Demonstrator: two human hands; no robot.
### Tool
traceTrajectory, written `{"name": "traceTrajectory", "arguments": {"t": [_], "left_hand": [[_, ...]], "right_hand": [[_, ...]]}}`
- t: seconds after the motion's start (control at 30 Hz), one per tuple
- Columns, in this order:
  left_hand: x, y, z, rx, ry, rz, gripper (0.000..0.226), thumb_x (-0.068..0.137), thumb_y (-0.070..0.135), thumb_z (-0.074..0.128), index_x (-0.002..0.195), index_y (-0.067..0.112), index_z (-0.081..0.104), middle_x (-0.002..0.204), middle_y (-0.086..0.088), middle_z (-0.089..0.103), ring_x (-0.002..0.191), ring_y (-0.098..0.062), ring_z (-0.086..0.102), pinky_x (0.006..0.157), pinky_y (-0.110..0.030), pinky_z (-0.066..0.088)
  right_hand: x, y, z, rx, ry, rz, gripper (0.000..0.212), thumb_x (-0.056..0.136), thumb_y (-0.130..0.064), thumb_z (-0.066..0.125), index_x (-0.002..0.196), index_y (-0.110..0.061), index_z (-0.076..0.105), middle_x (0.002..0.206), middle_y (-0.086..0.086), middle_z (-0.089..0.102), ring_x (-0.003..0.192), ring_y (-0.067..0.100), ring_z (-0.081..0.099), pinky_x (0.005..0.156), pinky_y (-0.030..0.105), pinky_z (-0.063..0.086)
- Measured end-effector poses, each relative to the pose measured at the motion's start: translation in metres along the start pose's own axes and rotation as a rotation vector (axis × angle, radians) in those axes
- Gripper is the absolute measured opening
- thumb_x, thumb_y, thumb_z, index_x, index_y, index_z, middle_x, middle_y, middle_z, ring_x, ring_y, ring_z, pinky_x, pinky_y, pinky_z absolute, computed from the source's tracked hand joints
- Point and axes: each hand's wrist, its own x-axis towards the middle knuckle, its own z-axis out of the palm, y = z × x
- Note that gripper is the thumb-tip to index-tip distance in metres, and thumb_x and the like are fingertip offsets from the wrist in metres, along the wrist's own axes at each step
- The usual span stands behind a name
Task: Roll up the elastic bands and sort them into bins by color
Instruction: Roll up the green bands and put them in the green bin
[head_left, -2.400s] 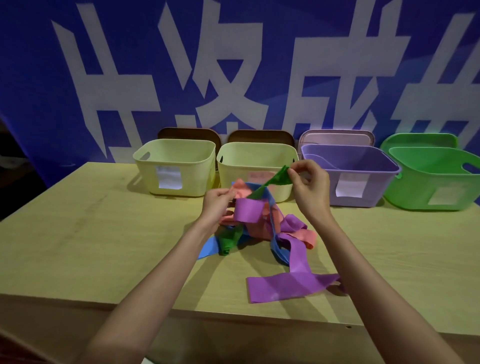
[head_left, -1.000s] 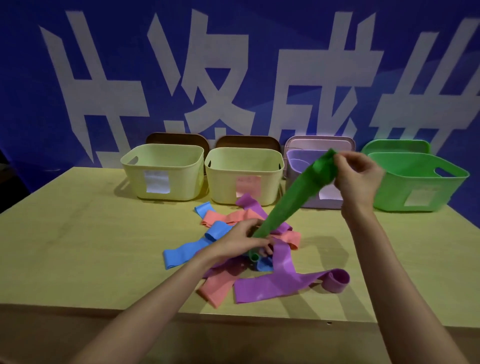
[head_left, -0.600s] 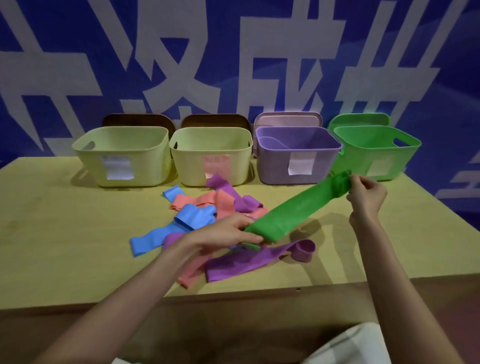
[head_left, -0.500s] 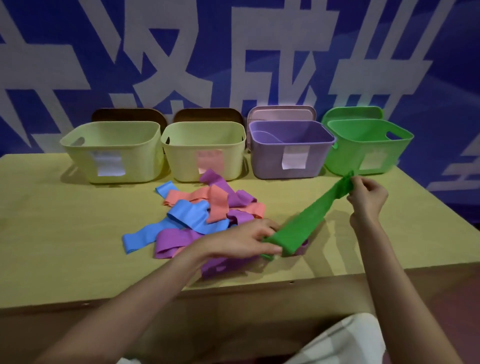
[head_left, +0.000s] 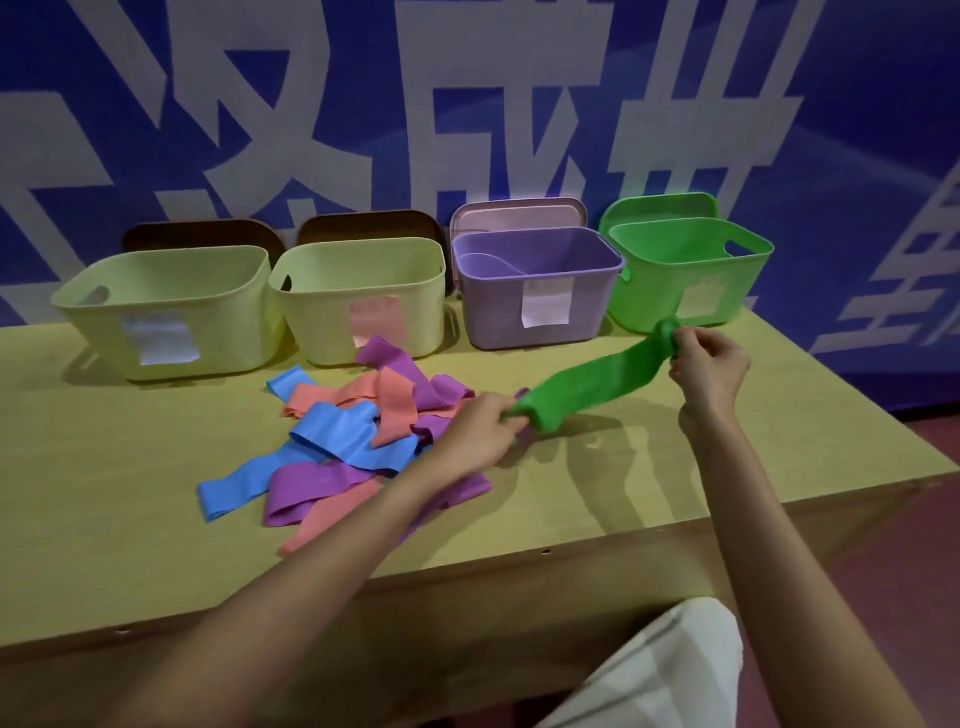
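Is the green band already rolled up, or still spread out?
Mostly spread out. The green band stretches between the left hand and the right hand; only its right end looks bunched, perhaps starting to roll.

Bare forearms (head_left: 291, 597), pale checked garment (head_left: 660, 680)

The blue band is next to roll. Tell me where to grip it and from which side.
Grip the blue band at its free near-left end, coming from the left. That end lies flat on the bare table, while its far part runs under the orange band in the pile.
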Motion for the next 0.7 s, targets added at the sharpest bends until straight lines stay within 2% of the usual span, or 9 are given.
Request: {"name": "traceTrajectory", "arguments": {"t": [0.13, 0.2, 0.27, 0.33, 0.37, 0.47, 0.57, 0.63, 0.7], "left_hand": [[0.023, -0.028, -0.022, -0.099, 0.087, -0.18, 0.013, 0.087, 0.014, 0.064, 0.085, 0.003, 0.07, 0.076, -0.008, 0.064, 0.071, -0.014, 0.056, 0.072, -0.032, 0.047], [0.03, -0.04, -0.03, -0.131, 0.033, -0.221, 0.013, 0.084, 0.017, 0.066, 0.083, 0.006, 0.072, 0.081, -0.011, 0.069, 0.074, -0.018, 0.06, 0.084, -0.041, 0.053], [0.029, -0.038, -0.036, -0.104, -0.012, -0.192, 0.011, 0.087, 0.011, 0.063, 0.085, 0.007, 0.073, 0.103, -0.019, 0.068, 0.096, -0.028, 0.063, 0.093, -0.046, 0.048], [0.028, -0.029, -0.038, 0.029, -0.011, -0.144, 0.015, 0.09, 0.011, 0.061, 0.098, 0.004, 0.073, 0.13, -0.021, 0.053, 0.127, -0.031, 0.046, 0.102, -0.033, 0.036], [0.025, -0.022, -0.038, 0.114, 0.007, -0.12, 0.02, 0.091, 0.013, 0.061, 0.105, 0.004, 0.071, 0.133, -0.021, 0.049, 0.132, -0.029, 0.038, 0.1, -0.028, 0.031], [0.015, -0.003, -0.035, 0.163, 0.055, -0.065, 0.019, 0.09, 0.019, 0.062, 0.098, 0.006, 0.074, 0.103, -0.019, 0.06, 0.108, -0.03, 0.049, 0.081, -0.029, 0.034], [-0.003, 0.021, -0.025, -0.194, -0.115, -0.122, 0.012, 0.091, 0.01, 0.061, 0.092, 0.001, 0.07, 0.079, -0.008, 0.061, 0.066, -0.015, 0.054, 0.06, -0.023, 0.041], [-0.011, 0.032, -0.014, -0.354, -0.253, -0.136, 0.01, 0.088, 0.004, 0.064, 0.096, 0.007, 0.068, 0.084, -0.005, 0.066, 0.069, -0.01, 0.06, 0.068, -0.02, 0.049], [-0.014, 0.032, 0.004, -0.361, -0.3, -0.147, 0.02, 0.081, 0.005, 0.072, 0.101, 0.007, 0.068, 0.095, -0.006, 0.07, 0.085, -0.018, 0.066, 0.085, -0.032, 0.052]], "right_hand": [[-0.002, -0.007, 0.017, -0.02, -0.09, -0.033, 0.011, 0.09, -0.004, 0.057, 0.096, -0.002, 0.065, 0.068, 0.001, 0.056, 0.055, 0.008, 0.046, 0.045, 0.013, 0.039], [0.0, -0.009, 0.025, -0.057, -0.098, -0.076, 0.01, 0.089, -0.004, 0.057, 0.094, -0.003, 0.066, 0.071, 0.001, 0.058, 0.06, 0.008, 0.05, 0.05, 0.013, 0.043], [0.007, -0.009, 0.03, -0.092, -0.069, -0.116, 0.012, 0.088, -0.005, 0.058, 0.095, -0.002, 0.067, 0.077, 0.003, 0.061, 0.069, 0.012, 0.055, 0.062, 0.02, 0.049], [0.017, -0.01, 0.032, -0.118, -0.038, -0.138, 0.011, 0.089, -0.007, 0.059, 0.096, -0.005, 0.066, 0.084, 0.004, 0.063, 0.079, 0.014, 0.058, 0.074, 0.025, 0.051], [0.022, -0.012, 0.032, -0.137, -0.024, -0.145, 0.011, 0.089, -0.008, 0.059, 0.097, -0.006, 0.066, 0.087, 0.004, 0.064, 0.082, 0.014, 0.059, 0.077, 0.026, 0.051], [0.041, -0.018, 0.029, -0.171, -0.001, -0.166, 0.013, 0.09, -0.011, 0.061, 0.1, -0.006, 0.068, 0.093, 0.008, 0.067, 0.084, 0.014, 0.061, 0.078, 0.025, 0.051], [0.056, -0.029, 0.023, -0.209, -0.023, -0.171, 0.013, 0.09, -0.011, 0.064, 0.101, -0.006, 0.07, 0.092, 0.005, 0.067, 0.083, 0.013, 0.062, 0.071, 0.018, 0.051], [0.063, -0.032, 0.02, -0.248, -0.051, -0.166, 0.015, 0.089, -0.01, 0.066, 0.102, -0.006, 0.07, 0.091, 0.002, 0.066, 0.084, 0.011, 0.063, 0.065, 0.014, 0.05], [0.07, -0.03, 0.016, -0.318, -0.082, -0.158, 0.016, 0.089, -0.01, 0.066, 0.103, -0.006, 0.07, 0.094, 0.003, 0.066, 0.086, 0.013, 0.063, 0.068, 0.017, 0.052]]}}
